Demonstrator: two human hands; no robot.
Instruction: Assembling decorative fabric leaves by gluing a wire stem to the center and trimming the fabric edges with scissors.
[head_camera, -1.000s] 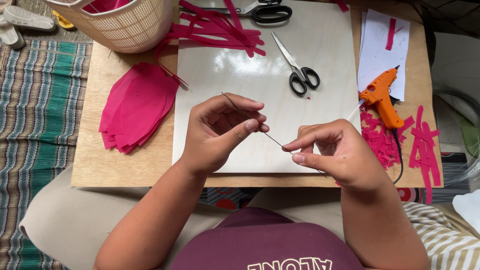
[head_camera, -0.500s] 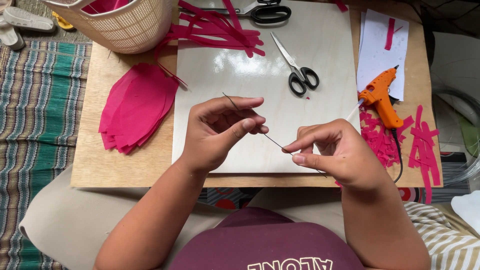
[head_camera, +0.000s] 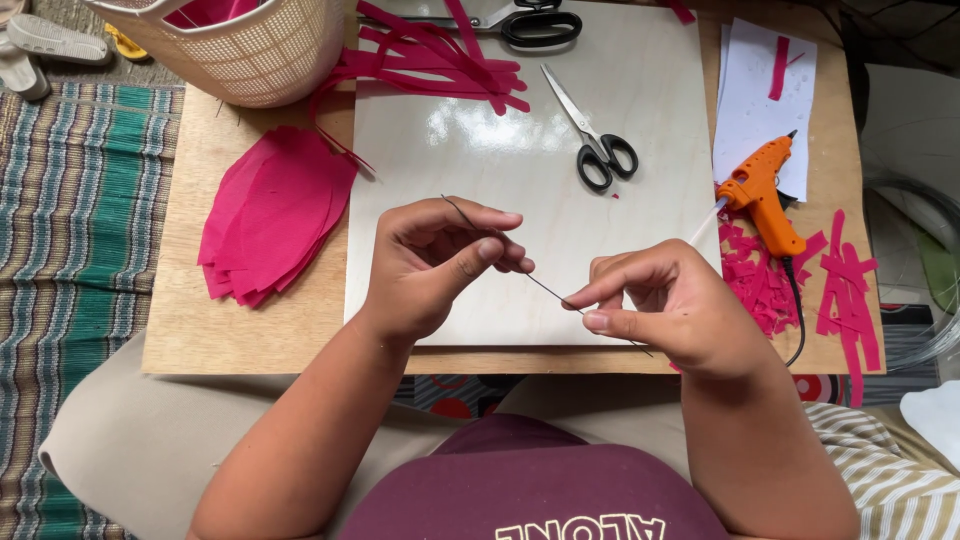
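A thin dark wire (head_camera: 545, 288) runs slantwise between both hands above a glossy white board (head_camera: 640, 150). My left hand (head_camera: 430, 265) pinches its upper part between thumb and fingers, and the wire's tip sticks out past the fingers at the top left. My right hand (head_camera: 665, 310) pinches the lower part between thumb and forefinger, with the wire's end poking out below the hand. The two hands are a short gap apart over the board's near edge.
A stack of pink paper petals (head_camera: 270, 215) lies left. Pink strips (head_camera: 430, 60) and a woven basket (head_camera: 255, 50) sit at the back. Two pairs of scissors (head_camera: 600, 150) (head_camera: 530, 22), an orange glue gun (head_camera: 765, 195), white paper (head_camera: 755, 110) and pink scraps (head_camera: 760, 285) lie right, on a wooden table (head_camera: 250, 330).
Both hands keep their grip on the wire and have shifted only slightly; nothing else has moved.
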